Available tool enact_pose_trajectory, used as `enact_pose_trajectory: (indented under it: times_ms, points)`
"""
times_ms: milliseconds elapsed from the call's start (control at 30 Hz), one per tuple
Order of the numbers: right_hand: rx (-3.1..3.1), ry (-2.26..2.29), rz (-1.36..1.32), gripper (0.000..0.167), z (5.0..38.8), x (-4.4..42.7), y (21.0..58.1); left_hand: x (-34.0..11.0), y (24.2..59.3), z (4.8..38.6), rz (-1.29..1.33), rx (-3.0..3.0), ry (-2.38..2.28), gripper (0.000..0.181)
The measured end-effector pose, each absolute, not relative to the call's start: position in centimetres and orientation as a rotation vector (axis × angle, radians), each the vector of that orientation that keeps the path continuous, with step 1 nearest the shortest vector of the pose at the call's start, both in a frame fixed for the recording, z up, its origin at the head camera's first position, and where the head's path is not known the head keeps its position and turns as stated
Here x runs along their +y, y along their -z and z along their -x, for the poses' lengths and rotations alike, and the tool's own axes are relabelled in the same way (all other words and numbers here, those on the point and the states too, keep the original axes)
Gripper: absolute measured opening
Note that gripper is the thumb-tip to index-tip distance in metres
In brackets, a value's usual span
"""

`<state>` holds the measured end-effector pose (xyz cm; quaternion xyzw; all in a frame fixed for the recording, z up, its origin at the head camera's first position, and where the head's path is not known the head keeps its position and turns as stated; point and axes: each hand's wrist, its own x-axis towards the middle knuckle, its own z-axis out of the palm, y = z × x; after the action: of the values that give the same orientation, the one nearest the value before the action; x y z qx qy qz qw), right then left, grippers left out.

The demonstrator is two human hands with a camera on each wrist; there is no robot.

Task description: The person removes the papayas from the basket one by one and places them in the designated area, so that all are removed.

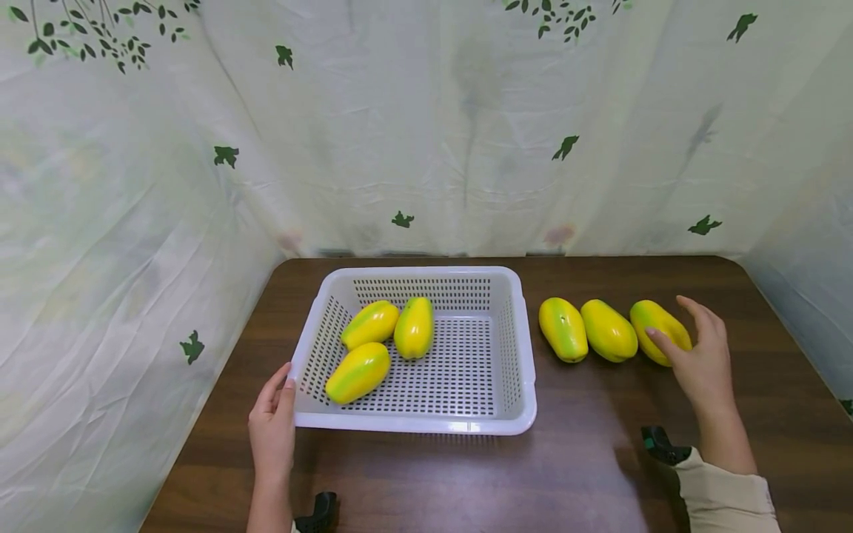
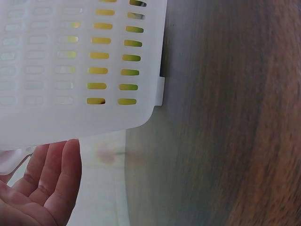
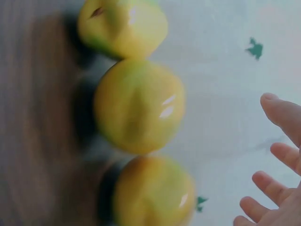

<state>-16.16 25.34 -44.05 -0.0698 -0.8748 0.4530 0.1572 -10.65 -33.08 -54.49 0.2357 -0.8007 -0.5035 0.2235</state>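
Note:
A white perforated plastic basket stands on the table with three yellow-green papayas inside, toward its left: a back-left papaya, one papaya beside it, and a front papaya. My left hand holds the basket's left rim; its fingertips meet the rim from outside in the left wrist view. Right of the basket, three more papayas lie in a row: the left papaya, the middle papaya and the right papaya. My right hand is spread over the right papaya, its thumb and fingers extended and apart.
The brown wooden table reaches back to a pale curtain with leaf and bird prints. More curtain hangs at both sides. A dark wrist device sits by the right sleeve, another dark device by the left wrist.

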Motion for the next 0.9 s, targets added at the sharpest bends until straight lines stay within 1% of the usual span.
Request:
enact_pose_trajectory:
  times_ms: [167, 500, 900]
  points:
    - [-2.462, -1.293, 0.076, 0.063, 16.3, 24.0, 42.3, -32.9, 54.4, 10.6, -0.659, -2.212, 1.394, 0.038]
    - [-2.448, -1.273, -0.174, 0.064, 17.3, 20.3, 39.3, -32.8, 54.1, 10.6, -0.635, -2.180, 1.430, 0.038]
    - [-2.447, -1.266, -0.478, 0.065, 19.0, 14.8, 37.1, -32.9, 54.1, 10.6, -0.629, -2.182, 1.435, 0.039]
